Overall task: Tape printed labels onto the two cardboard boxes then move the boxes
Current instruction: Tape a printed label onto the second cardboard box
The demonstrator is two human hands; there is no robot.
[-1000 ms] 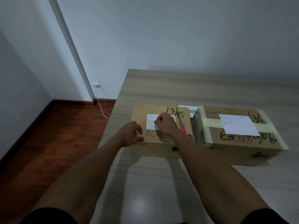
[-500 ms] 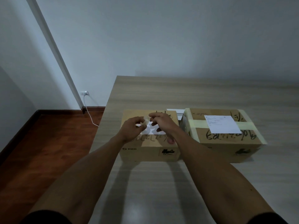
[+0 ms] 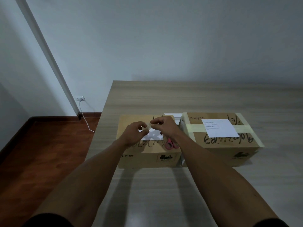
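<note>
Both hands meet above the left box (image 3: 147,154): the left hand (image 3: 133,135) holds a small roll of clear tape (image 3: 147,127) in curled fingers, and the right hand (image 3: 161,126) pinches at the roll's edge, apparently drawing out the free end. Beneath them the printed label (image 3: 152,136) lies on the left box's top, with no tape visible on it, and pink-handled scissors (image 3: 171,145) rest on the box's right near corner. Just right of the left box stands the right box (image 3: 219,145), its label (image 3: 220,130) lying on top across a tape band. Judged step: pulling tape for the left label; next comes drawing a strip, cutting it, and pressing it over a label edge. Compared with a second ago, both hands have lifted off the label and taken up the roll.
</note>
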